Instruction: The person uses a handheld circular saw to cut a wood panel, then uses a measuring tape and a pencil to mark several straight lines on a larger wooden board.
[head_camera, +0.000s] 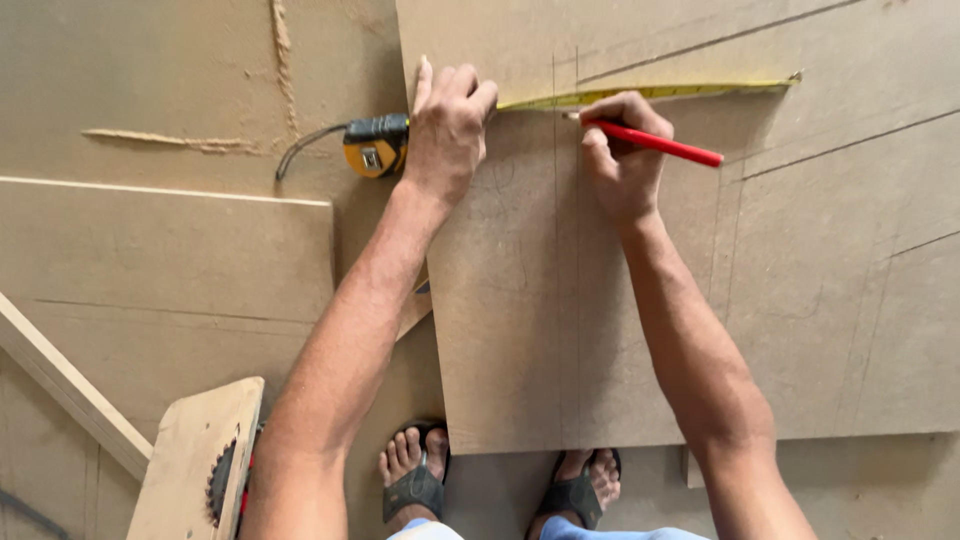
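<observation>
Yellow tape (650, 94) between hands, pencil (655, 142) right

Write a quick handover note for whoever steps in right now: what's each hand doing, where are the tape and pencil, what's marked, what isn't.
Left hand: pressing the tape flat at the board edge; yellow case just off it.
Right hand: holds red pencil, tip at the tape.
Blade runs across the board, hooked at its far end.
Done: two long pencil lines already cross the board under the tape.
Left: the mark at the pencil tip isn't visible yet.
</observation>
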